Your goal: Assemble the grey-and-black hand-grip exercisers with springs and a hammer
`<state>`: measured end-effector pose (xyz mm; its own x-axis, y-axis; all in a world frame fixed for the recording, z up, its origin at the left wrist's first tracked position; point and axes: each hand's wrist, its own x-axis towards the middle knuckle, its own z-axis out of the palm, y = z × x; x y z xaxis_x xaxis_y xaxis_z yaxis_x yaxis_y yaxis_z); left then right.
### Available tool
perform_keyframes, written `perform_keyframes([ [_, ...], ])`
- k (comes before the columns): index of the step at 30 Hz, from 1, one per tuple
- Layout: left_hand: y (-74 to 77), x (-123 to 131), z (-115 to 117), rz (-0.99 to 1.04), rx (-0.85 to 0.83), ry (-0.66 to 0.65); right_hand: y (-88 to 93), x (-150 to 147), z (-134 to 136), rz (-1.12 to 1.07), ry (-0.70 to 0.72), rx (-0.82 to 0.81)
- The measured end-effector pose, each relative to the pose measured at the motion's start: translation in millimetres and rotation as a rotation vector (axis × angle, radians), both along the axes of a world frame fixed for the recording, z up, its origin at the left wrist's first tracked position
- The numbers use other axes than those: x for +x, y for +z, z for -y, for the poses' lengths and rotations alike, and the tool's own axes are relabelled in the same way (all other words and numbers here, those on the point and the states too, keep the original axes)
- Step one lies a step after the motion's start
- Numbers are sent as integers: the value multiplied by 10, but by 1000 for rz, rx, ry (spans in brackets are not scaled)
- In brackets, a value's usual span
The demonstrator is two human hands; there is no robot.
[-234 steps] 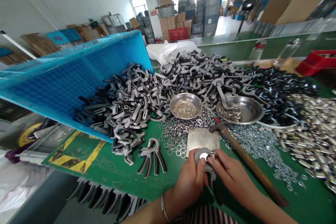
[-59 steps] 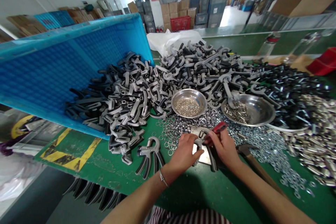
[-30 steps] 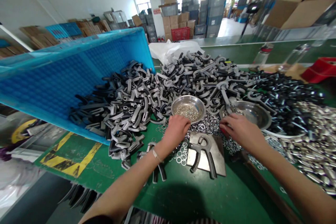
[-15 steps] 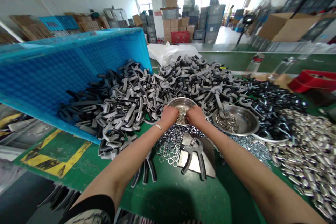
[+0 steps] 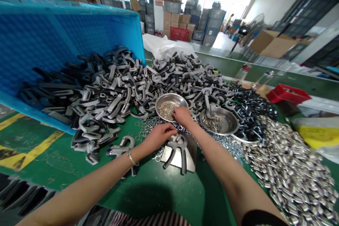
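My left hand is closed in a pinch just above a grey-and-black hand grip strengthener; anything between its fingertips is too small to make out. The strengthener lies on a flat metal plate, its two handles toward me. My right hand dips over the near right rim of a steel bowl of tiny brass-coloured parts, fingers drawn together, their tips partly hidden. Loose metal rings lie around the bowl. Another strengthener with a spring lies left of my left forearm.
A big blue crate spills grey handles across the left and back. On the right are a second steel bowl with small pins, black screw-like parts, a heap of silver cylinders and a red bin.
My left hand has left the bowl and come toward me, to the strengthener on the plate. My right hand stays at the bowl. The view has shifted to the right.
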<state>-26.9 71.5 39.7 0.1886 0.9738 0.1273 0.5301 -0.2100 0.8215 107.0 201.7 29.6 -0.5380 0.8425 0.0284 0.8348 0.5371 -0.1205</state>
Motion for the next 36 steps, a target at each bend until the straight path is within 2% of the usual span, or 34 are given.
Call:
perform_keyframes([
  [3,-128,138,226,-51,42,-62,10,6,27,-117,-36,-17],
  [9,-259,238,267,-256,138,-16,150,199,196,-472,-69,-87],
  [12,-287,263,294,-348,164,-15,146,438,444,-631,-100,-165],
  [17,-337,272,341,-423,194,-8,-1,844,1023,-757,-106,-347],
  [22,-345,216,371,-503,285,-74,-95,961,1352,-778,-112,-469],
  [24,-335,182,388,-545,322,-115,-128,936,1380,-780,-118,-447],
  [27,-324,133,430,-611,380,-187,-191,874,1390,-759,-104,-329],
  [31,-358,88,510,-651,437,-248,-295,812,1411,-691,13,-160],
  [36,-457,64,586,-667,469,-242,-403,817,1421,-590,146,-36],
])
